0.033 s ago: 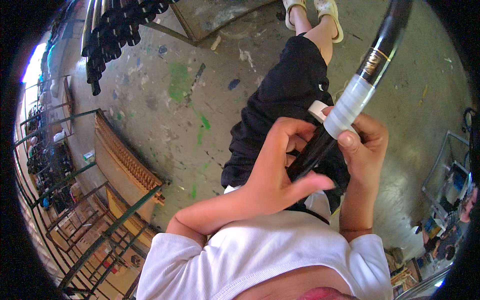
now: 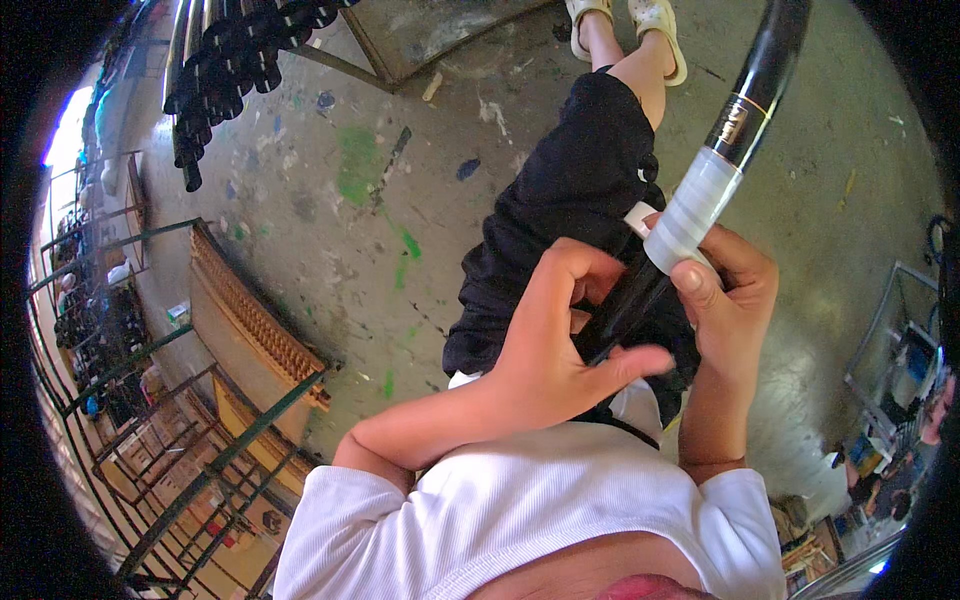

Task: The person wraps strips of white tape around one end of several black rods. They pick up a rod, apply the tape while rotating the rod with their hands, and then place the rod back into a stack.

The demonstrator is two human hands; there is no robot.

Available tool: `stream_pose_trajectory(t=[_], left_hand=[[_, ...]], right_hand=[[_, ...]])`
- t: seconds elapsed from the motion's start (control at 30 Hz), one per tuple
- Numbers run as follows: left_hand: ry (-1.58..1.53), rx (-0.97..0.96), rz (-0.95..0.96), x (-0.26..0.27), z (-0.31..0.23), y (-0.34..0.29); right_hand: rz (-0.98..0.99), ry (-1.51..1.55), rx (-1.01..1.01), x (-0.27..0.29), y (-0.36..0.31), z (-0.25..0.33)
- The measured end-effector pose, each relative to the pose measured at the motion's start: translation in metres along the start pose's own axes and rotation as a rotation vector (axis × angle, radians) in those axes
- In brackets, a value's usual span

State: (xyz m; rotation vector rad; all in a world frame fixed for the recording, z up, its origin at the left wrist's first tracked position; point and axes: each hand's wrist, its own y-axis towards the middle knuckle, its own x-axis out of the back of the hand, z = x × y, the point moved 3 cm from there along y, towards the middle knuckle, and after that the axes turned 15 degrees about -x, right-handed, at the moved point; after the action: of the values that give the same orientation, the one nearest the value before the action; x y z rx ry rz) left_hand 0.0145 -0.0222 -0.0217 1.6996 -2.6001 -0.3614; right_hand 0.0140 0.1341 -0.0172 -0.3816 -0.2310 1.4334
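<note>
A glossy black pole (image 2: 770, 75) slants from the upper right down towards my waist, with a gold-coloured marking on it. Whitish tape (image 2: 697, 200) is wound round its lower middle part in overlapping turns. My left hand (image 2: 550, 345) is curled round the pole's lower end, its thumb stretched out to the right. The thumb of my right hand (image 2: 735, 300) presses at the lower edge of the winding. Its other fingers reach behind the pole, and a fingertip shows beside a roll of white tape (image 2: 640, 218) on the left side. The pole partly hides that roll and those fingers.
Many black tubes (image 2: 215, 85) lie stacked at the upper left, near a board (image 2: 430, 45). Metal racks (image 2: 215, 465) and a brown ridged panel (image 2: 255, 320) stand on the left. A metal frame (image 2: 880, 370) and people are at the right. Paint stains mark the floor (image 2: 340, 230).
The pole's upper end has swung a little to the left. The tape roll has shifted slightly and turned. Both hands stay in nearly the same place, and the left thumb has moved slightly.
</note>
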Motion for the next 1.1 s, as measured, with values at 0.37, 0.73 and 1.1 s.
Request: stream_pose_trajectory(t=[0.37,0.73,1.1], left_hand=[[0.389,-0.188,-0.084,0.011,0.004,-0.004],[-0.197,0.086,0.129,0.012,-0.001,0.003],[-0.421,0.419,0.059,0.015,-0.003,0.006]], right_hand=[[0.039,-0.006,-0.251,0.007,-0.008,0.018],[0.131,0.152,-0.029,-0.003,0.004,0.004],[0.195,0.161,-0.044,0.005,0.003,0.001]])
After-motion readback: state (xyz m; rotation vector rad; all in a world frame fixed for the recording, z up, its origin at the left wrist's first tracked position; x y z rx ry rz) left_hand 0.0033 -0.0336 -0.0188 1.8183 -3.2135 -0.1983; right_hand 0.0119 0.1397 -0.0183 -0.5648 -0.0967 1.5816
